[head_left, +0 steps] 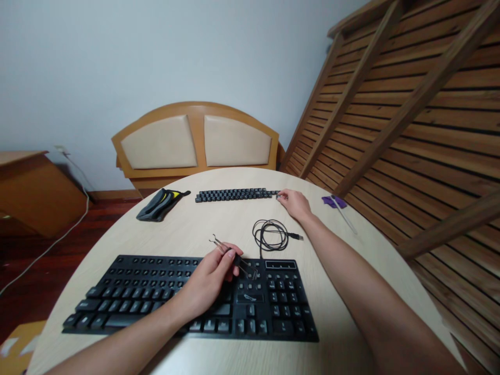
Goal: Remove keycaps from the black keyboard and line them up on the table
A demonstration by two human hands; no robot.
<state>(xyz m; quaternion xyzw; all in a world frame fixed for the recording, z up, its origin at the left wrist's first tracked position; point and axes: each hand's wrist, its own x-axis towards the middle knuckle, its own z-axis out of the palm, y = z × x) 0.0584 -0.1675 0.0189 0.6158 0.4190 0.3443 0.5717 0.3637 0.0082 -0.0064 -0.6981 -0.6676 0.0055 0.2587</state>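
My left hand (213,273) is closed around a keycap puller (238,260), whose thin wire prongs stick out on both sides of the fingers. It hovers over the black keyboard (250,298). The keyboard's upper rows and the cluster left of the number pad show bare switches; the lower rows and number pad carry black keycaps. Farther back, my right hand (295,204) pinches at the right end of a block of loose keycaps (234,195) laid out in rows. A small keycap (278,196) shows at its fingertips, partly hidden by them.
A coiled black USB cable (271,235) lies behind the keyboard. At the table's left edge rests a black, grey and yellow pouch (160,204). A purple cloth (332,202) and a pale thin stick-like tool (344,214) lie at the right. Slatted wood (410,130) leans beside the round table (344,271).
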